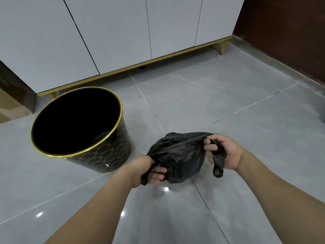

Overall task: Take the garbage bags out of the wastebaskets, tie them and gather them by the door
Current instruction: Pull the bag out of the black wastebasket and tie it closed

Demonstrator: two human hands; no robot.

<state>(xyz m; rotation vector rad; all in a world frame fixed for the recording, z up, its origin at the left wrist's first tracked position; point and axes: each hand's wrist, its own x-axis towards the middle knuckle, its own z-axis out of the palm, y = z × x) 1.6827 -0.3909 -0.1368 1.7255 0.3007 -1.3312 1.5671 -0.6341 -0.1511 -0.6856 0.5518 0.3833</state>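
Note:
A small black garbage bag (177, 155) hangs just above the grey floor between my two hands. My left hand (149, 170) grips one twisted end of the bag's top at its lower left. My right hand (222, 152) grips the other twisted end at the upper right, with a short tail of plastic dangling below the fist. The bag's top edge is stretched taut between the two fists. To the left stands a black wastebasket (109, 155) with a gold rim and a gold lattice pattern; its inside looks dark and I see no bag in it.
A white cabinet (114, 32) on gold legs runs along the back wall. A dark brown panel (284, 32), perhaps a door, fills the right corner. A brown box-like object (10, 106) sits at the far left. Glossy grey floor tiles (228, 103) stretch to the right.

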